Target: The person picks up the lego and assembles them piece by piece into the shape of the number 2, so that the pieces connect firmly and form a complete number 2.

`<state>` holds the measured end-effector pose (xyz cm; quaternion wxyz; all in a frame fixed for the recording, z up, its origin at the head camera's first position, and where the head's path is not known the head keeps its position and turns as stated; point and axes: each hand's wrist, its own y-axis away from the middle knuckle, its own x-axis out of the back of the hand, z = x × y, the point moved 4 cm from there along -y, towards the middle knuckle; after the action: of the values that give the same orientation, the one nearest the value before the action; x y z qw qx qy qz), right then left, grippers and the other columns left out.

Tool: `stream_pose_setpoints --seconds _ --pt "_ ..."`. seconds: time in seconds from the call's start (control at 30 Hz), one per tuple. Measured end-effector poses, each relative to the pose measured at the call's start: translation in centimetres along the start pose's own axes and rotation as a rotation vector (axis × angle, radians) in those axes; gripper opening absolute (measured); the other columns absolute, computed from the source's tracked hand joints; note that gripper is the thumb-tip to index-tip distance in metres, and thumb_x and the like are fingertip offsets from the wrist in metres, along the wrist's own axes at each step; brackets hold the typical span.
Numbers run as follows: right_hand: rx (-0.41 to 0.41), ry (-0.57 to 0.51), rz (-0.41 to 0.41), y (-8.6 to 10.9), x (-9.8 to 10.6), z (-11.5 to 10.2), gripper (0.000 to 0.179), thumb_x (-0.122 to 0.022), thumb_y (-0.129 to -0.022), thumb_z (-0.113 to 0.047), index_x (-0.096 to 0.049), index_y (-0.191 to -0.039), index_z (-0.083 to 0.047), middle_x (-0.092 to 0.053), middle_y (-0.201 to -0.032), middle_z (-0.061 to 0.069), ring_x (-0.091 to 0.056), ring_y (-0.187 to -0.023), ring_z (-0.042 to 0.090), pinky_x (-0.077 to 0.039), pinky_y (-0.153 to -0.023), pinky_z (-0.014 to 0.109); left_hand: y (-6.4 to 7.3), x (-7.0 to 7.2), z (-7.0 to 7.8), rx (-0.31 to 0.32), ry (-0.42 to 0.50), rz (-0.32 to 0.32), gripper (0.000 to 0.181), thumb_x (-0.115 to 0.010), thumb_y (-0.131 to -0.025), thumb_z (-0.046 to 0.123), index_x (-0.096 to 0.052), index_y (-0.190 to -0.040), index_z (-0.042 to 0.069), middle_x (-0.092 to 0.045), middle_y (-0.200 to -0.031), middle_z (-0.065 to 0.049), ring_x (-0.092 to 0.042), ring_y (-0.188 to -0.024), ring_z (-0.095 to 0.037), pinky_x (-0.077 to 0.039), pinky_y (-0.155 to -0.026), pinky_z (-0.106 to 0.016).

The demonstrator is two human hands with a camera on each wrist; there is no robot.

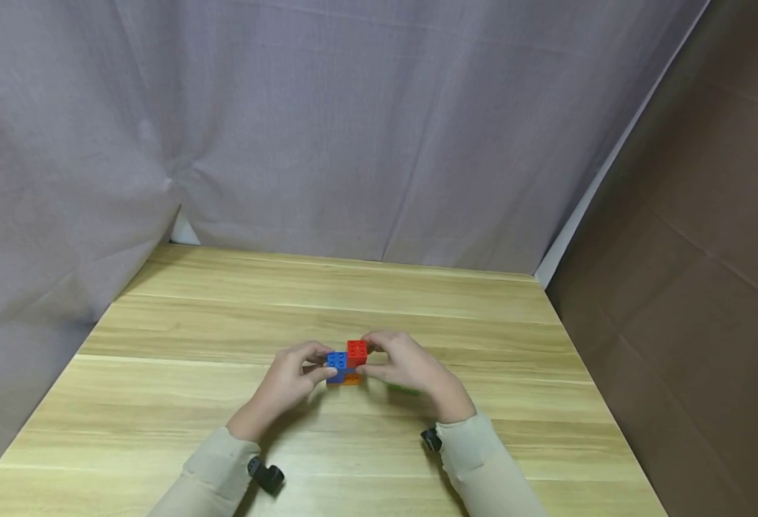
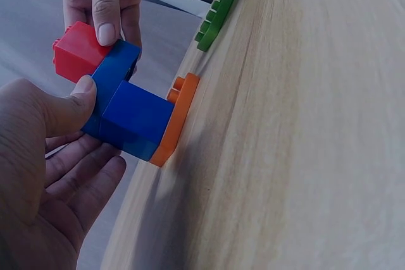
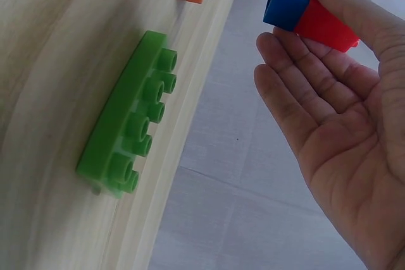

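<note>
Toy building bricks form a small stack in front of me. An orange flat brick is at the bottom, with a square blue brick on it. A longer blue brick lies across the top and juts out toward the right hand. On its overhanging end sits a red brick, studs up. My left hand pinches the longer blue brick between thumb and fingers. From the other side, my right hand pinches the red brick, its thumb near the seam with the blue one.
A flat green brick lies studs up on the wooden table, below the right hand. Grey cloth hangs behind the table's far edge, and a brown panel stands along the right.
</note>
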<state>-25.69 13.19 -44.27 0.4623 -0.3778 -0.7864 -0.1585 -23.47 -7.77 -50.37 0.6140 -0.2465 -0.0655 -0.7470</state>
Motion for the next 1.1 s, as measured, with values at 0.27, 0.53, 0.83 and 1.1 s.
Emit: stream_pose_setpoints --seconds 0.27,0.53,0.83,1.1 --pt "0.028 -0.057 0.007 0.1 -0.1 0.0 0.027 -0.077 -0.091 -0.022 -0.068 -0.114 -0.013 -0.072 -0.111 0.000 -0.067 -0.107 0.016 -0.055 -0.098 0.039 0.0 0.0 -0.1 0.006 0.001 -0.008 0.027 -0.081 -0.086 0.017 -0.070 -0.111 0.020 -0.072 -0.106 0.005 -0.069 -0.099 -0.015 -0.060 -0.087 -0.030" --pt "-0.004 -0.061 0.012 0.5 -0.1 0.6 0.027 -0.076 -0.092 -0.026 -0.068 -0.115 -0.015 -0.071 -0.111 -0.003 -0.067 -0.108 0.018 -0.055 -0.097 0.037 0.1 0.1 0.1 0.014 0.010 -0.008 0.027 -0.081 -0.087 0.018 -0.070 -0.112 0.020 -0.072 -0.106 0.005 -0.069 -0.100 -0.015 -0.060 -0.087 -0.031" --pt "-0.016 -0.069 0.032 1.6 0.1 1.1 0.033 -0.075 -0.093 -0.028 -0.067 -0.119 -0.009 -0.071 -0.114 0.006 -0.067 -0.108 0.024 -0.056 -0.096 0.041 0.3 0.1 0.0 0.009 0.005 -0.002 0.029 -0.081 -0.086 0.018 -0.070 -0.113 0.019 -0.072 -0.106 0.005 -0.069 -0.099 -0.015 -0.060 -0.087 -0.030" --pt "-0.091 -0.015 -0.002 2.7 0.4 2.3 0.039 -0.072 -0.095 -0.028 -0.065 -0.124 -0.004 -0.069 -0.120 0.007 -0.064 -0.113 0.023 -0.055 -0.098 0.043 0.2 0.0 0.2 0.004 -0.019 0.002 0.029 -0.080 -0.087 0.020 -0.070 -0.114 0.019 -0.072 -0.106 0.006 -0.068 -0.099 -0.014 -0.059 -0.088 -0.031"
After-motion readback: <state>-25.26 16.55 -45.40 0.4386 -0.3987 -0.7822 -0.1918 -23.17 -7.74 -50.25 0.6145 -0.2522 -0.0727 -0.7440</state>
